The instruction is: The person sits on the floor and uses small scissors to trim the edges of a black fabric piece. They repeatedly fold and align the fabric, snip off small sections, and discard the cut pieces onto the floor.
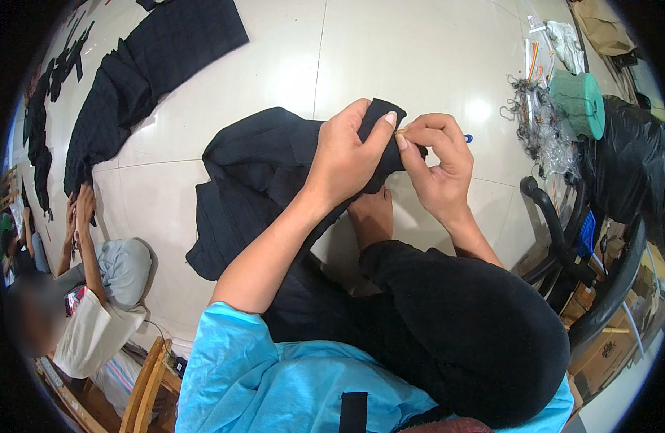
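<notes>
A person in a blue shirt (289,375) and black trousers (469,325) is sitting at the near edge of the tiled floor (390,65), with a bare foot (373,215) resting on it. Above the foot, the black cloth (264,141) is hanging from the hands and spreading left over the floor. The left hand (341,151) is gripping a fold near the cloth's right end, thumb pressing on top and fingers mostly hidden. The right hand (440,162) is working just beside it, thumb and index finger pinching a tan sliver (399,132) against the cloth edge, the other fingers curling in. A blue tip (469,138) is poking out past its knuckles; I cannot tell whether it belongs to the sliver.

Toward the floor's right edge, a chair (552,224) is standing near a black bag (628,155). Beyond, a green spool (579,105) is sitting beside tangled thread (528,119).

At the left edge, a co-worker (94,325) is reaching with both hands to a second black cloth (116,108), which is stretching toward the floor's far edge.
</notes>
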A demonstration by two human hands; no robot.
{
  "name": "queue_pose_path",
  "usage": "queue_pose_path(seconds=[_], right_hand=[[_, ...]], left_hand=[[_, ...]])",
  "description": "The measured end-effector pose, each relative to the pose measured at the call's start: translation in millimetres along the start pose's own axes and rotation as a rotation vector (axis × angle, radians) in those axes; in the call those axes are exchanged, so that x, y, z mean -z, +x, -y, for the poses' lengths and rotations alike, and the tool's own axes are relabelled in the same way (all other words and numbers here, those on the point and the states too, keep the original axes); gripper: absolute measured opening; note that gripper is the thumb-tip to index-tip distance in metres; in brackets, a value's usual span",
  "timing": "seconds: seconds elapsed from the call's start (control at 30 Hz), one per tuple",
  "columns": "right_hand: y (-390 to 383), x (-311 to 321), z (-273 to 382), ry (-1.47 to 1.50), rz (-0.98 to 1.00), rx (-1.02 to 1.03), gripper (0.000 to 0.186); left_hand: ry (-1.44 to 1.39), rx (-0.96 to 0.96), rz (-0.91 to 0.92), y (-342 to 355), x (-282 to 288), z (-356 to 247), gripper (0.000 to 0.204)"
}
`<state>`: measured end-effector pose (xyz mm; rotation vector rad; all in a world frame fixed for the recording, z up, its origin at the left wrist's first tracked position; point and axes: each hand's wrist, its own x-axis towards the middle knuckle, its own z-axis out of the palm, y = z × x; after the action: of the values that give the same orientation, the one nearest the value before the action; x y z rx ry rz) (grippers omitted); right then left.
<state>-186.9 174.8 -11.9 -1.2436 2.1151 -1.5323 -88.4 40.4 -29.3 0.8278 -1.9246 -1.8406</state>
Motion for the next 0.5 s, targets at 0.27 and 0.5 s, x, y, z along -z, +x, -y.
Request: queue_pose_path(seconds=[0.27,0.5], right_hand=[[4.0,7.6,-16.9,1.069,0.054,-0.794,0.006],[12.4,17.6,-12.4,0.944,0.069,-0.747,0.009]], left_hand=[[0.15,0.041,0.116,1.0,6.9,-20.7,0.033],[-0.034,0.053,0.308,5.3,12.1,-10.5,0.029]])
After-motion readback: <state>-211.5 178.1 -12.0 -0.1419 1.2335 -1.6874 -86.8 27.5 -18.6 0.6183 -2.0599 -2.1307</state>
